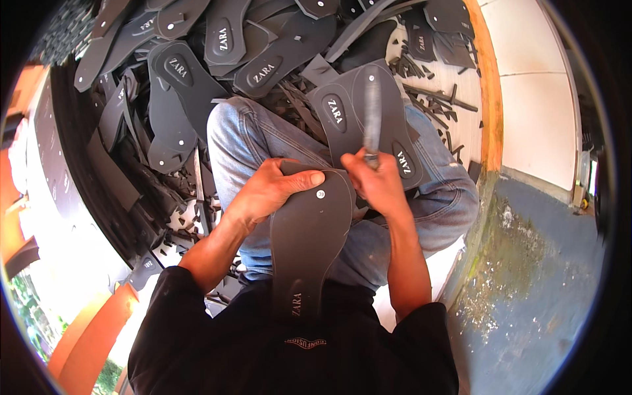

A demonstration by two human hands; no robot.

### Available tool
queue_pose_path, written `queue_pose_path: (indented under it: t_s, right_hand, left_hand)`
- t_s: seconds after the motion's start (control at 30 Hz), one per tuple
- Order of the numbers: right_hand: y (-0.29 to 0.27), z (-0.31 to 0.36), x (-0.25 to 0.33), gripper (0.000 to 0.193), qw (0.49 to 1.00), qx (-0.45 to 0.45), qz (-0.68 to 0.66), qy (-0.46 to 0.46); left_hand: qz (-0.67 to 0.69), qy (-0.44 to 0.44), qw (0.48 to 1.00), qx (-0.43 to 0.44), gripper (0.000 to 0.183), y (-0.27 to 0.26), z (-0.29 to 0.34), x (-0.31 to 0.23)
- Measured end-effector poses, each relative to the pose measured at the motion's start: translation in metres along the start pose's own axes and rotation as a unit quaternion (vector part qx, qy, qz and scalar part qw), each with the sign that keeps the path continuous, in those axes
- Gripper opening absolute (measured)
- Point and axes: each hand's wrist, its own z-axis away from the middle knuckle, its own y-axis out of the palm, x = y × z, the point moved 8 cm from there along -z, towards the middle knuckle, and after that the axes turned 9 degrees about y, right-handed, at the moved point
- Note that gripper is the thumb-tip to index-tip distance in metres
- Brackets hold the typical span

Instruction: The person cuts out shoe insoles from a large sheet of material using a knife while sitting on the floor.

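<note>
My left hand [266, 191] grips the wide end of a dark grey foam shoe sole [311, 230], its thumb pressed on top beside a small white round mark. The sole's narrow end lies against my black shirt. Close by the sole's right edge, my right hand [375, 184] is closed round the handle of a knife [372, 108]. The blade points away from me and is blurred. Under the knife, a grey foam piece [342, 135] with sole outlines rests on my right leg. Raised ovals and pale lettering mark the soles.
Many grey soles [187, 85] are heaped ahead and to the left, among dark offcuts [431, 99]. A long narrow strip [199, 184] lies beside my left knee. Dark stacked sheets [99, 178] stand at left. A wooden edge [488, 85] borders the blue-grey floor [540, 283] at right.
</note>
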Motion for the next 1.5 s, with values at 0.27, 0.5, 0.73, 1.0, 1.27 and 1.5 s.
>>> queue_pose_path:
  t_s: [0.27, 0.5, 0.73, 1.0, 1.27, 1.5]
  right_hand:
    - [-0.06, 0.023, 0.027, 0.023, 0.965, -0.142, -0.21, -0.069]
    - [-0.027, 0.074, 0.018, 0.017, 0.951, -0.238, -0.125, -0.155]
    - [-0.068, 0.115, -0.035, 0.035, 0.934, -0.334, 0.113, -0.048]
    - [-0.066, 0.127, -0.063, 0.039, 0.879, -0.39, 0.275, 0.008]
    - [-0.051, 0.104, -0.058, 0.025, 0.894, -0.339, 0.288, 0.053]
    - [-0.039, 0.052, -0.014, 0.018, 0.929, -0.248, 0.274, -0.022]
  left_hand:
    - [0.358, 0.085, 0.93, -0.008, 0.037, -0.018, -0.039, 0.022]
    - [0.291, 0.202, 0.935, -0.025, 0.023, 0.075, -0.032, 0.02]
    - [0.282, 0.082, 0.951, -0.095, 0.028, 0.101, -0.027, 0.034]
    - [0.296, 0.083, 0.948, -0.084, 0.027, 0.107, -0.028, 0.047]
    - [0.287, 0.118, 0.95, -0.04, 0.023, 0.086, -0.02, 0.058]
    - [0.239, 0.086, 0.966, -0.037, 0.024, 0.064, 0.013, 0.087]
